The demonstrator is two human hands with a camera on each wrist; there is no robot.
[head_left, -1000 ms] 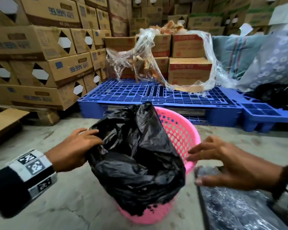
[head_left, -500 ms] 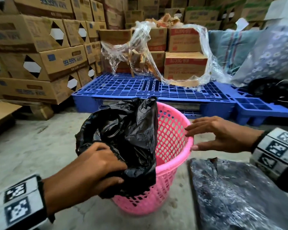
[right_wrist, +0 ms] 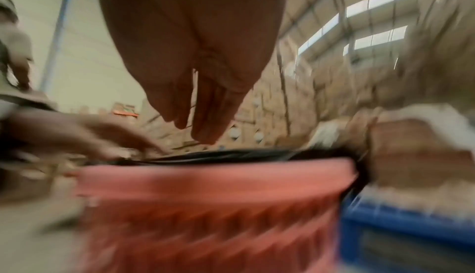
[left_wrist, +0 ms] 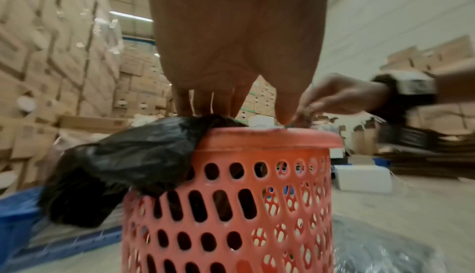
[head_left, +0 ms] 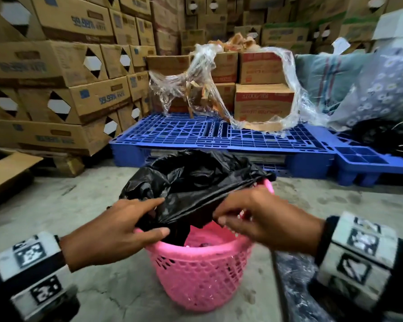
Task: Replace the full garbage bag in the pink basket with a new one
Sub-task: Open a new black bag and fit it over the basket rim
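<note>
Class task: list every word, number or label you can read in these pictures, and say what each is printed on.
No text can be read for certain.
Blue print on the stacked cardboard boxes at left: too blurred to read.
Red print on the smaller boxes on the blue pallet: too blurred to read.
The wrist bands: black-and-white square codes, no words.
The pink basket and black bag: no print visible.

Head cam above, looking down — wrist cams low, close, sharing basket.

pink perforated basket; black bag; blue pallet; possibly floral cloth
</note>
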